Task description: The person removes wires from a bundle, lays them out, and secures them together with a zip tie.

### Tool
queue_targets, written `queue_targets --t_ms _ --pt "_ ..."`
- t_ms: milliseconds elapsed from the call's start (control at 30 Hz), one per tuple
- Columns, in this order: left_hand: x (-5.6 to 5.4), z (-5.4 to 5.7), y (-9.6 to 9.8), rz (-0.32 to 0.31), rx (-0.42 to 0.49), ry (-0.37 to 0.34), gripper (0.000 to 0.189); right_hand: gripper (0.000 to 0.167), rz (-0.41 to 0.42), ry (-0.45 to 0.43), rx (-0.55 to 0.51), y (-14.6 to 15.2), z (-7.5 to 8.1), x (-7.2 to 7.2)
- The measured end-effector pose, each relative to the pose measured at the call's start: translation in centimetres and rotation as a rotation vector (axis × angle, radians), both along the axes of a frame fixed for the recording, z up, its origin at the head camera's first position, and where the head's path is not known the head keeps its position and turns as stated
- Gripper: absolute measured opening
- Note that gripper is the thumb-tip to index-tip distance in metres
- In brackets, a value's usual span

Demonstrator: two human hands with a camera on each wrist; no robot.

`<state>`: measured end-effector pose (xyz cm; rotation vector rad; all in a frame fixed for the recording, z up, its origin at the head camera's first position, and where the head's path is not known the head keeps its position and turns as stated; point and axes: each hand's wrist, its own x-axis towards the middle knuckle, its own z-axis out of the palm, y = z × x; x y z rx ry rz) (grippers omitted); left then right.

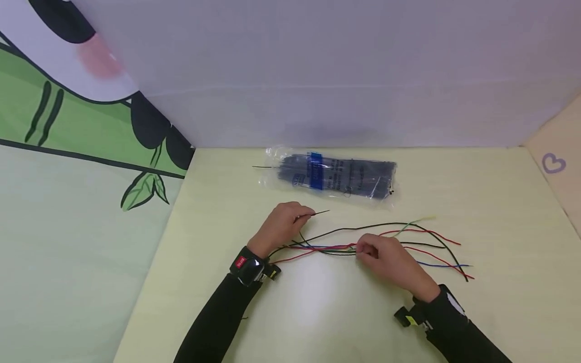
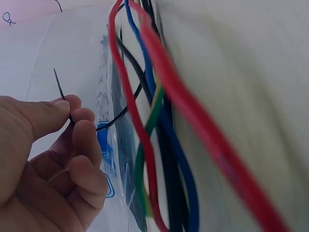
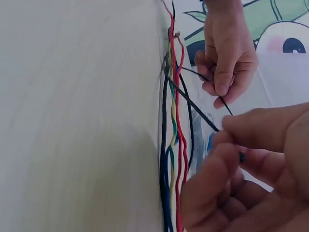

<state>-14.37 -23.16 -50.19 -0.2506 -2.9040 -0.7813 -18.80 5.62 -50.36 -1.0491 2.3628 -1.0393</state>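
A loose bundle of red, black, blue and yellow-green wires (image 1: pixel 333 247) lies across the table in front of me. My left hand (image 1: pixel 283 224) is over the bundle's left part, thumb and forefinger pinching a thin black cable tie (image 2: pixel 59 87), whose pointed tail sticks out past the fingertips. My right hand (image 1: pixel 390 262), farther right over the wires, pinches the tie's other end; a small dark block shows between its fingers in the right wrist view. Between the hands, the black strap (image 3: pixel 195 106) crosses at the wires.
Behind the wires lies a clear plastic bag (image 1: pixel 354 176) full of dark cable ties, with a blue label. One thin black tie (image 1: pixel 260 166) pokes out at its left. A pale wall (image 1: pixel 363 116) rises at the table's back edge, and a printed panel (image 1: pixel 150 222) flanks the left side.
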Motion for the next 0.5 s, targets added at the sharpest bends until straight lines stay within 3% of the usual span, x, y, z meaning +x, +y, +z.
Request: queue_targets --t_ms 133,267,500 --pt "-0.2 0.4 0.8 -0.033 -0.081 -0.002 0.02 0.004 -0.031 -0.139 -0.13 -0.1 0.1 -0.4" --pt "-0.5 1.1 2.0 -0.073 -0.134 0.018 0.021 0.012 -0.081 -0.295 -0.22 -0.5 0.5 -0.5" --pt "0.9 1.9 2.6 -0.055 -0.182 0.078 0.018 0.027 -0.091 -0.441 -0.36 -2.8 1.2 -0.1"
